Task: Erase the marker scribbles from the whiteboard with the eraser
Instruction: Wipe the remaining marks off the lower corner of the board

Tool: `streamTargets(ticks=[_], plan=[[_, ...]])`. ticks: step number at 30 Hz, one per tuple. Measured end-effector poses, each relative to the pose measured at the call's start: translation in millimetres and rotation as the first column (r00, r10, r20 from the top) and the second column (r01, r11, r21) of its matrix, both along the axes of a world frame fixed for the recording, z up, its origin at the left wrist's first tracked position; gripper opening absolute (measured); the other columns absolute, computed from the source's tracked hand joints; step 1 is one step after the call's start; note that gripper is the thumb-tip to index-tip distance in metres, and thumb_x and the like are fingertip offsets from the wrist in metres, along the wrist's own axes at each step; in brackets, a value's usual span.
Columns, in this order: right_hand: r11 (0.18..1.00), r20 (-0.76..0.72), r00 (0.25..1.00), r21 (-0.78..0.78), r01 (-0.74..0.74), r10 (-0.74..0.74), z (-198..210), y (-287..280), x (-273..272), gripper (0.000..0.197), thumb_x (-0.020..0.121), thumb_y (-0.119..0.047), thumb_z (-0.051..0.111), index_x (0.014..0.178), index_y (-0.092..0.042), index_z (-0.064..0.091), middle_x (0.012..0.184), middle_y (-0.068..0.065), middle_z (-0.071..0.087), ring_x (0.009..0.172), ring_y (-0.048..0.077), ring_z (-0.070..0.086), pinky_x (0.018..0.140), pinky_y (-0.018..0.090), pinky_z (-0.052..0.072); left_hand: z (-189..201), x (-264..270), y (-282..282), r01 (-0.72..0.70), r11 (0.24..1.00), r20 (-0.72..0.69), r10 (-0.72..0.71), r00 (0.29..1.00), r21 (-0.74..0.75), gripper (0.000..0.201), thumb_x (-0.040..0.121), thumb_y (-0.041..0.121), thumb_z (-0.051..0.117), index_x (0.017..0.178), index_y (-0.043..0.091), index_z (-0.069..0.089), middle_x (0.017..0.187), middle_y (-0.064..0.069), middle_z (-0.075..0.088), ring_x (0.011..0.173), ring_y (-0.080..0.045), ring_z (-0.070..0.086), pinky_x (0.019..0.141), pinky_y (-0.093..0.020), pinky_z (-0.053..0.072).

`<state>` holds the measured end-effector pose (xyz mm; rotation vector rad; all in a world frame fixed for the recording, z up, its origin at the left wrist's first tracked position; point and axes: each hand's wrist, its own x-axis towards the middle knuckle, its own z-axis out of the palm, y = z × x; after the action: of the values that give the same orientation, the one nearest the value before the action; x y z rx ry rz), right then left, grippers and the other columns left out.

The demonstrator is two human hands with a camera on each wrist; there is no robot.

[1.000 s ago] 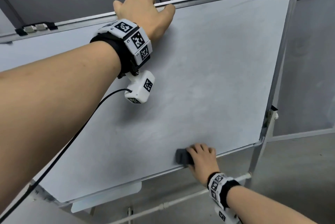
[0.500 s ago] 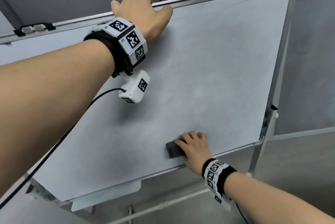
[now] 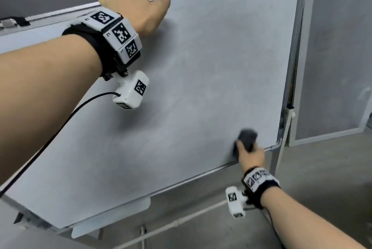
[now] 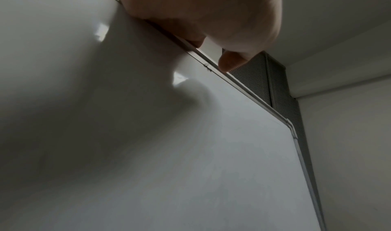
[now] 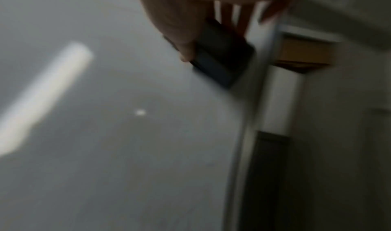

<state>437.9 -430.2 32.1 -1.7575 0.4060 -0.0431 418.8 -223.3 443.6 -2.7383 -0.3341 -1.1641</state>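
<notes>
Grey wall panels and a bare floor sit behind the tilted whiteboard in the head view, its face dull and smeared but showing no clear marker strokes. Up at the top rail, the left hand curls over the frame with the thumb lying on the board's front, steadying it. Low down near the bottom right corner, the right hand clasps the dark eraser flat against the surface, just inside the frame; the eraser is smeared with motion blur, so a wiping stroke looks to be under way. A pale tray hangs under the bottom rail. From the left wrist camera, the left hand wraps the metal edge, fingers hooked behind it and the thumb tip at the rail, while the board below looks blank. Over on the right wrist camera, everything is blurred: the right hand pinches the eraser between a thumb on one side and fingers on the other, close in, narrow around the block, beside the board's right frame. I judge the erasing nearly finished, working the last corner; the next move calls for firm, even pressure and a turn back before the eraser rides onto the frame, then a look over the board for leftover marks.
</notes>
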Motion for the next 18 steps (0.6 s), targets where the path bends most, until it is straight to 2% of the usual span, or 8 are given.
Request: streamTargets(ticks=[2, 4, 7, 9, 11, 13, 16, 18], plan=[[0.988, -0.304, 0.952, 0.154, 0.028, 0.020, -25.7, -3.8, -17.7, 0.066, 0.088, -0.051, 0.067, 0.126, 0.003, 0.061, 0.125, 0.025, 0.062, 0.115, 0.038, 0.059, 0.083, 0.031, 0.038, -1.5, -1.1, -0.6, -0.003, 1.000, 0.018, 0.003, 1.000, 0.012, 0.039, 0.078, 0.049, 0.031, 0.084, 0.014, 0.047, 0.071, -0.006, 0.053, 0.076, -0.035, 0.046, 0.093, -0.045, 0.029], [0.966, -0.308, 0.951, 0.245, 0.087, -0.008, -17.7, 0.4, -10.9, 0.058, 0.091, -0.040, 0.068, 0.125, 0.006, 0.060, 0.127, 0.024, 0.062, 0.116, 0.036, 0.059, 0.083, 0.031, 0.038, -1.1, 0.3, -1.8, 0.003, 1.000, 0.002, -0.003, 1.000, 0.023, 0.041, 0.078, 0.051, 0.032, 0.085, 0.013, 0.047, 0.070, -0.004, 0.051, 0.076, -0.034, 0.046, 0.092, -0.045, 0.029], [0.956, 0.021, 0.992, 0.271, 0.117, -0.128, 36.1, 21.9, 17.2, 0.055, 0.079, -0.058, 0.068, 0.114, -0.014, 0.069, 0.117, 0.010, 0.066, 0.104, 0.027, 0.063, 0.096, 0.033, 0.049, 0.3, 1.1, -1.1, 0.000, 1.000, -0.040, 0.000, 0.999, 0.011, 0.045, 0.079, 0.055, 0.032, 0.088, 0.014, 0.049, 0.073, -0.005, 0.053, 0.080, -0.035, 0.045, 0.089, -0.044, 0.029], [0.989, 0.318, 0.942, 0.126, 0.075, -0.112, 82.1, 38.9, 30.3, 0.058, 0.074, -0.061, 0.067, 0.115, -0.020, 0.066, 0.106, 0.001, 0.055, 0.099, 0.022, 0.054, 0.098, 0.033, 0.046, 1.4, 1.8, 0.9, -0.015, 1.000, -0.046, 0.016, 0.999, 0.010, 0.045, 0.078, 0.055, 0.031, 0.087, 0.015, 0.050, 0.068, 0.000, 0.049, 0.080, -0.034, 0.043, 0.087, -0.042, 0.029], [0.989, 0.588, 0.808, -0.131, 0.063, 0.026, 125.6, 57.6, 28.0, 0.057, 0.079, -0.050, 0.071, 0.128, -0.024, 0.060, 0.106, 0.001, 0.046, 0.099, 0.020, 0.040, 0.093, 0.027, 0.037, 1.5, 3.3, 1.2, -0.025, 0.999, -0.053, 0.026, 0.998, 0.022, 0.045, 0.078, 0.055, 0.030, 0.088, 0.016, 0.050, 0.067, 0.002, 0.047, 0.078, -0.033, 0.044, 0.087, -0.041, 0.029], [0.940, 0.719, 0.662, -0.336, 0.065, 0.211, 142.9, 79.0, 11.4, 0.060, 0.078, -0.042, 0.075, 0.133, -0.029, 0.056, 0.110, 0.006, 0.048, 0.101, 0.024, 0.039, 0.088, 0.034, 0.035, 1.0, 4.5, 1.7, -0.017, 0.999, -0.067, 0.019, 0.998, 0.028, 0.044, 0.079, 0.055, 0.031, 0.089, 0.017, 0.049, 0.071, 0.001, 0.051, 0.079, -0.032, 0.046, 0.089, -0.041, 0.029], [0.790, 0.715, 0.444, -0.613, 0.026, 0.540, 115.9, 107.8, -18.0, 0.066, 0.075, -0.034, 0.080, 0.136, -0.030, 0.055, 0.113, 0.011, 0.050, 0.101, 0.030, 0.042, 0.082, 0.043, 0.039, 0.8, -0.5, 6.6, 0.011, 0.998, -0.073, -0.007, 0.997, 0.061, 0.043, 0.080, 0.055, 0.032, 0.092, 0.017, 0.047, 0.087, -0.001, 0.055, 0.084, -0.030, 0.045, 0.088, -0.040, 0.027], [0.711, 0.668, 0.357, -0.703, 0.018, 0.652, 103.4, 117.8, -29.7, 0.071, 0.073, -0.030, 0.083, 0.138, -0.031, 0.053, 0.113, 0.012, 0.051, 0.101, 0.030, 0.042, 0.079, 0.044, 0.040, 2.6, -11.6, 18.3, 0.049, 0.994, -0.094, -0.039, 0.995, 0.100, 0.046, 0.079, 0.056, 0.033, 0.097, 0.016, 0.046, 0.095, -0.004, 0.053, 0.089, -0.030, 0.046, 0.087, -0.039, 0.027]])
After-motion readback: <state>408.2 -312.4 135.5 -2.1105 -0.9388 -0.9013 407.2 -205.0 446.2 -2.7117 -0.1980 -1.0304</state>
